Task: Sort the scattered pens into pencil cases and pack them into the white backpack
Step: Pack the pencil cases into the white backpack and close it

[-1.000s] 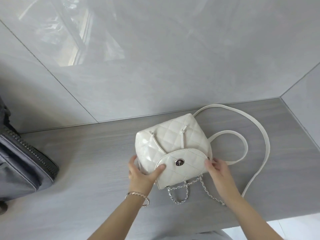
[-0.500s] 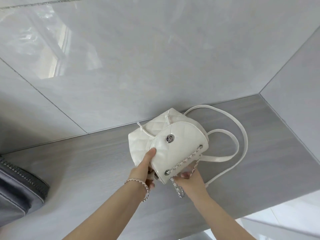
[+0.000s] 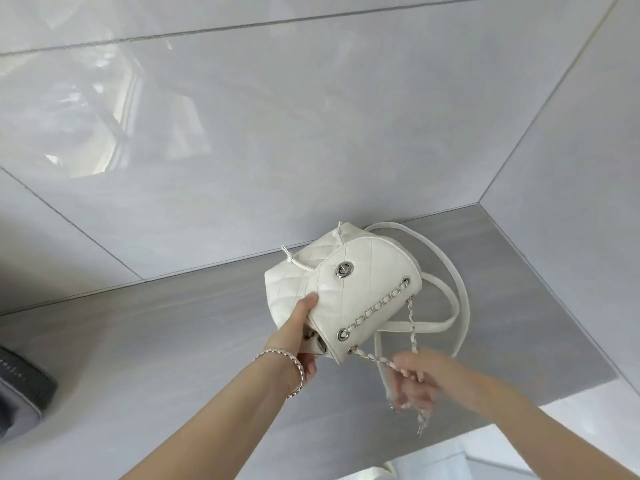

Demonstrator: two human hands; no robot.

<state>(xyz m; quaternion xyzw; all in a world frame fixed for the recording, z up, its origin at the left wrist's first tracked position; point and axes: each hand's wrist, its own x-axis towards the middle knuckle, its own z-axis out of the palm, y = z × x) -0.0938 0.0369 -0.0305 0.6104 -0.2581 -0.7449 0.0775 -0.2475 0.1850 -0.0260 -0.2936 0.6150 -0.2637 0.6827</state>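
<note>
In the head view no pens or cases show and the quilted white leather backpack [image 3: 349, 282], tipped up near the grey table's [image 3: 173, 341] back edge, has its flap down, so packing seems undone; the left hand's [image 3: 299, 332] grip clasps its side, the blurred right hand's [image 3: 414, 384] curls round its silver chain [image 3: 367, 356].

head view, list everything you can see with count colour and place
backpack: 1, white quilted, tilted over the shelf
straps: 2, white, right of backpack
chain: 1, silver, across backpack front, loose end in right hand
clasp: 1, silver, backpack front
bag: 1, dark grey, left edge
shelf: 1, grey, under backpack
wall tiles: several, glossy grey, behind shelf
bracelet: 1, silvery, left wrist
left hand: 1, grips backpack's lower left
right hand: 1, blurred, curled round chain
</note>
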